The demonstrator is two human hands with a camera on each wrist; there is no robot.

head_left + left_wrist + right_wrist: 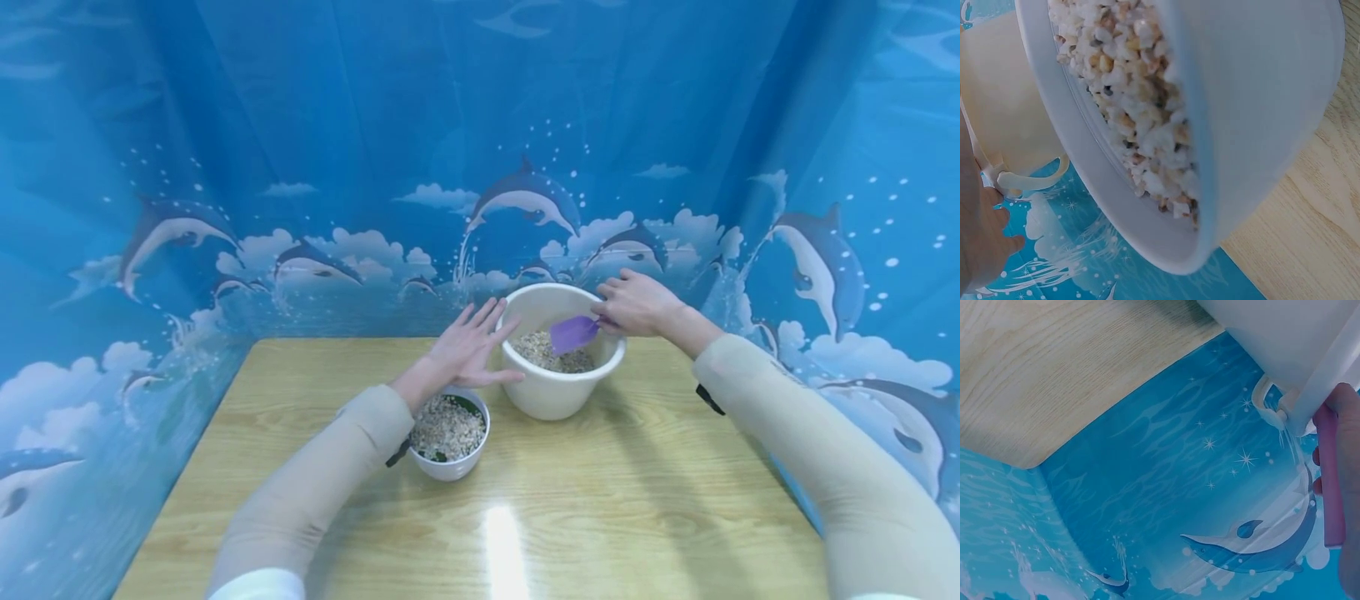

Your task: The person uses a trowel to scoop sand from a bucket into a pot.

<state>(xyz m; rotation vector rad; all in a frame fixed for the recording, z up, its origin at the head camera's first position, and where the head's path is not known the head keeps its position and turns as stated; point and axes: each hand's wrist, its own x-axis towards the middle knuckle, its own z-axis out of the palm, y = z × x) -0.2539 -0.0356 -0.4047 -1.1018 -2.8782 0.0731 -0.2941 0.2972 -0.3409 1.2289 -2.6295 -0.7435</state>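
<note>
My right hand (636,304) grips the handle of a small purple shovel (573,335), whose blade hangs inside a cream-white bucket (551,402) over loose pale gravel (542,350). In the right wrist view the shovel handle (1333,487) looks pinkish, with fingers around it beside the rim. At the bucket's left side is my left hand (476,346), its fingers straight and spread; whether they touch the rim cannot be told. Below that wrist stands a smaller white pot (448,472), holding similar gravel with some green showing. The left wrist view shows this pot's gravel (1135,106) close up.
A wooden table (600,508) carries both containers. Blue curtains (450,100) printed with dolphins close off the back and sides. The bucket has a small side handle (1035,180). Beyond the table edge, the right wrist view shows the curtain.
</note>
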